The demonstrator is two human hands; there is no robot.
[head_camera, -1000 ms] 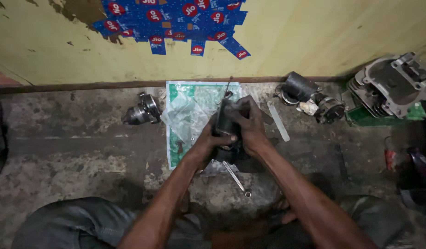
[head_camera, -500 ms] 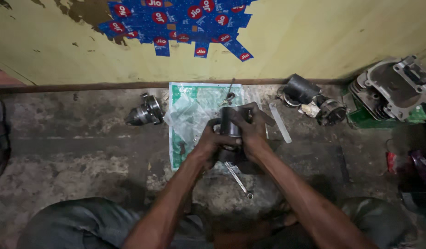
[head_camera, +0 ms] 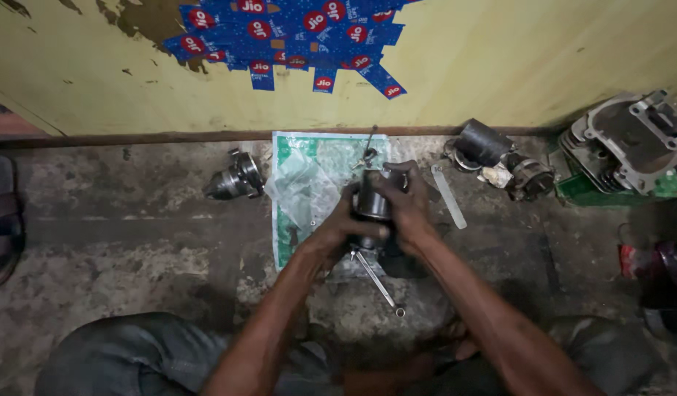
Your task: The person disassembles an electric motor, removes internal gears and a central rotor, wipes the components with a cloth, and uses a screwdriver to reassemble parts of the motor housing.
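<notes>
Both my hands grip a dark metal cylinder (head_camera: 373,196), a motor-like housing, held upright over the floor. My left hand (head_camera: 338,231) clasps its lower left side. My right hand (head_camera: 406,209) wraps its top and right side. Under them lies a green and white printed plastic sheet (head_camera: 309,165) with a crumpled clear bag on it. A slim spanner (head_camera: 379,282) rests on the concrete just below my hands.
A small round metal part (head_camera: 236,178) lies left of the sheet. A black cylinder (head_camera: 481,143), a flat metal strip (head_camera: 450,196) and another part (head_camera: 530,178) lie to the right. An engine cylinder block (head_camera: 631,143) sits far right. A sandal (head_camera: 2,220) is at far left.
My hands have turned the cylinder from tilted to more upright and shifted their grip. The thin rod that stuck out above it now lies on the sheet.
</notes>
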